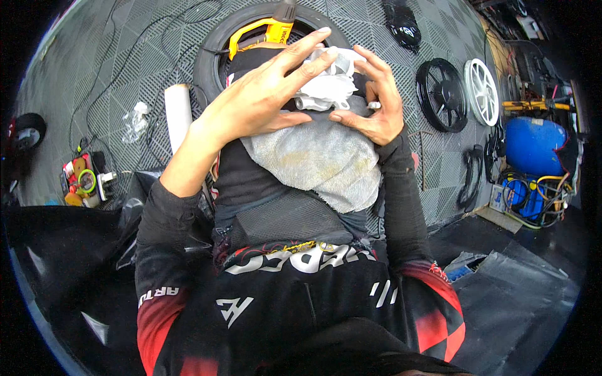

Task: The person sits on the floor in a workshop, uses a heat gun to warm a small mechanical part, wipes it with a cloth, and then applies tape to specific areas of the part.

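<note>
A glossy white part with an irregular shape and a short tubular end lies over my lap, on a grey cloth. Its exact kind I cannot make out. My left hand reaches across its left side with fingers stretched and spread, the fingertips at its upper edge and the thumb over the cloth. On the right, my right hand curves around the part, fingers at its top and thumb below. A small pale thing shows inside the bent right fingers; what it is stays unclear.
Beyond my lap lies a tire with a yellow heat gun on it. A white roll stands left. At right are a black wheel, a white wheel and a blue tank. Cables trail over the tiled floor.
</note>
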A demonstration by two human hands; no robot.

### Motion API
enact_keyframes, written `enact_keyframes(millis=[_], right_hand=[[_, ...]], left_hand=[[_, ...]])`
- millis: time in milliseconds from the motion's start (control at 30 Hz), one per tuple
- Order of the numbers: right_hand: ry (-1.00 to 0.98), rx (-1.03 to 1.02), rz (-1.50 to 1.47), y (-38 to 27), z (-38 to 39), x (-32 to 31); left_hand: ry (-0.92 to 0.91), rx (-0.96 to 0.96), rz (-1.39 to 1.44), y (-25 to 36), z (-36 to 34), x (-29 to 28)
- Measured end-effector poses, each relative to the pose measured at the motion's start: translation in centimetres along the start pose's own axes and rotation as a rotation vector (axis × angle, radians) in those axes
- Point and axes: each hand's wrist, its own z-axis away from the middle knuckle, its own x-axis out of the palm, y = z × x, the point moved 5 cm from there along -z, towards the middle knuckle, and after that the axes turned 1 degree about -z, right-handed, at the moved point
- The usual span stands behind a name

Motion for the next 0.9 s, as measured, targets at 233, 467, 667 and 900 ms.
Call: enact_keyframes(millis=[233, 467, 667, 900], right_hand=[[0.054, 0.141, -0.061, 0.1, 0.3, 0.6], [0.094, 0.001, -0.024, 0.2, 0.2, 1.3], [0.100, 0.015, -0.042, -0.1, 0.1, 1.9], [0.105, -0.013, -0.049, 0.2, 0.4, 2.0]], left_hand=[[0.045, 0.038, -0.073, -0.9, 1.5, 0.0], [-0.061, 0.008, -0.299, 0.1, 1.6, -0.3], [-0.049, -0.019, -0.309, 0.1, 2.5, 0.1], [-0.057, -0.005, -0.296, 0.3, 2.4, 0.2]])
